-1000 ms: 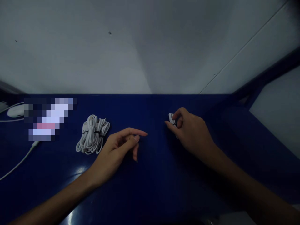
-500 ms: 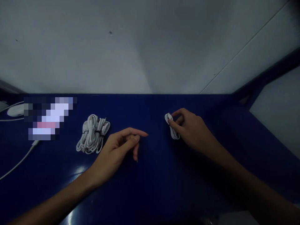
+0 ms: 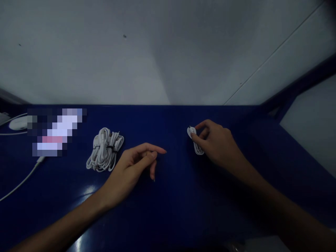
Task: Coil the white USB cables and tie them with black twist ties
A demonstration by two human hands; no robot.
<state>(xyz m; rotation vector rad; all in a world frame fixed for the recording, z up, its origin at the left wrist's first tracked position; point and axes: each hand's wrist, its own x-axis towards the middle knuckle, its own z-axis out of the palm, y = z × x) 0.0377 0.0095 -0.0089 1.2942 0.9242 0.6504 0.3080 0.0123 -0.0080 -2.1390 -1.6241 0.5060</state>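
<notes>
My right hand pinches a coiled white cable between thumb and fingers, right of the middle of the blue table. The coil stands out to the left of my fingertips; part of it is hidden behind them. My left hand holds nothing, its index finger stretched to the right and the others loosely bent. Just left of that hand lies a pile of bundled white cables, with dark ties around some of them.
At the far left a blurred-out bright object lies with a white cord running from it toward the left edge. A white rounded device sits beside it. A pale wall rises behind the table.
My right hand has shifted slightly to the right with the coiled cable, which has turned a little in the fingers. My left hand stays nearly still.
</notes>
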